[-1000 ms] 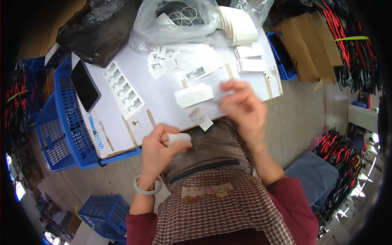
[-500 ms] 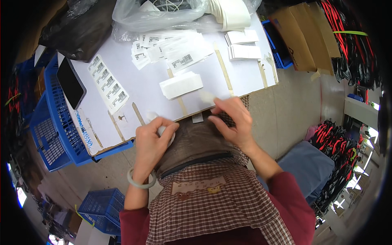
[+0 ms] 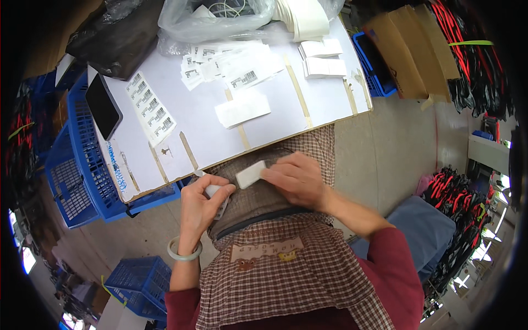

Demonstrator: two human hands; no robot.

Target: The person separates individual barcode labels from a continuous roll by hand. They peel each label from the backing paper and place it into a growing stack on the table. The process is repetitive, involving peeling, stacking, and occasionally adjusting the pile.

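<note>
Just off the near edge of the table [image 3: 214,140], left hand [image 3: 199,201] pinches white paper [image 3: 212,191]. Off that same edge, right hand [image 3: 297,179] pinches white block [image 3: 251,175].

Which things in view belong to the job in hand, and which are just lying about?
Apparently in use:
curled white paper in the left hand
white rectangular piece in the right hand
likely, the nearest white paper stack

Apparently lying about:
smartphone
black plastic bag
cardboard box
blue plastic basket

A grey floor [image 3: 366,170], marked with a thin red line [image 3: 436,132] at the right, lies below a white-topped table [image 3: 198,110] with tan strips [image 3: 188,150], while bright patches of light [image 3: 27,259] glare at lower left and lower right
</note>
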